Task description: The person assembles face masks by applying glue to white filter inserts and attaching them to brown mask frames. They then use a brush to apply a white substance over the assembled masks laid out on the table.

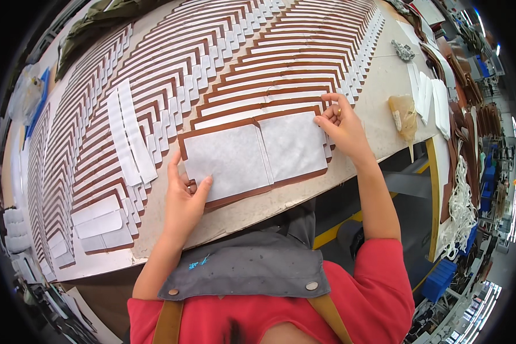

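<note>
At the table's [252, 211] near edge, the held panel [226, 156] hid much of the panels [281, 73] behind it. We found the far edge cut off. By the right edge, a silvery clump [403, 50], perhaps crumpled foil, looked too small to tell.

the panel [226, 159] looks matt and papery, its brown edging [218, 130] leathery.

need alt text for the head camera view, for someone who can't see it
A person's bare left hand and right hand touch opposite ends of a white panel with brown edges. Beyond it, rows of similar overlapping panels cover much of a pale table; the person wears a grey apron over red.
</note>
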Demonstrator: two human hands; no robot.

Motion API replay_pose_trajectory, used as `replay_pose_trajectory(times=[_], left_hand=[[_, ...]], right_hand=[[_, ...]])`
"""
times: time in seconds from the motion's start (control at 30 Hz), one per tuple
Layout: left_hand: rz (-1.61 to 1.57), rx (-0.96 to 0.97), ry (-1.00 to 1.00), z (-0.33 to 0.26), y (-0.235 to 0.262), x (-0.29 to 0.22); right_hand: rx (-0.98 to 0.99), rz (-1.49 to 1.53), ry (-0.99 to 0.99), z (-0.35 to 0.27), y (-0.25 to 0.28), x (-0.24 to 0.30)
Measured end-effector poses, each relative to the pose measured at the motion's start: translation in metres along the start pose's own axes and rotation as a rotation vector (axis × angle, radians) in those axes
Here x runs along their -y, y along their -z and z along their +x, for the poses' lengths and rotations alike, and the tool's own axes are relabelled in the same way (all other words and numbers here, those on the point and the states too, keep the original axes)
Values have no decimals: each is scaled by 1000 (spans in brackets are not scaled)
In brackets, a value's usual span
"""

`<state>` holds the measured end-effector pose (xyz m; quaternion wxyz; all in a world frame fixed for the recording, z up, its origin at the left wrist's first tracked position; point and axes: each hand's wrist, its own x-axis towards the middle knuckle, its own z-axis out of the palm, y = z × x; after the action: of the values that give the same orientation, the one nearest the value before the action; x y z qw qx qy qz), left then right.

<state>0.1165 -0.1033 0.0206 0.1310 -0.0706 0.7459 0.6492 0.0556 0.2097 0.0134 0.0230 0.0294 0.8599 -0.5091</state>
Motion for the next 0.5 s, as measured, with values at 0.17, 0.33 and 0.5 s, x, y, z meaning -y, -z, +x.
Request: replay_pose_trajectory(times=[0.17,0.33,0.5], left_hand=[[150,-59,-85,-2,3,2],[368,-37,27,1,8,-3],[447,-26,-100,3,11,3]], right_hand=[[-35,-22,-7,1,-5,-4],[-64,-35,37,-2,-8,-4],[-55,-55,66,-4,-10,-3]])
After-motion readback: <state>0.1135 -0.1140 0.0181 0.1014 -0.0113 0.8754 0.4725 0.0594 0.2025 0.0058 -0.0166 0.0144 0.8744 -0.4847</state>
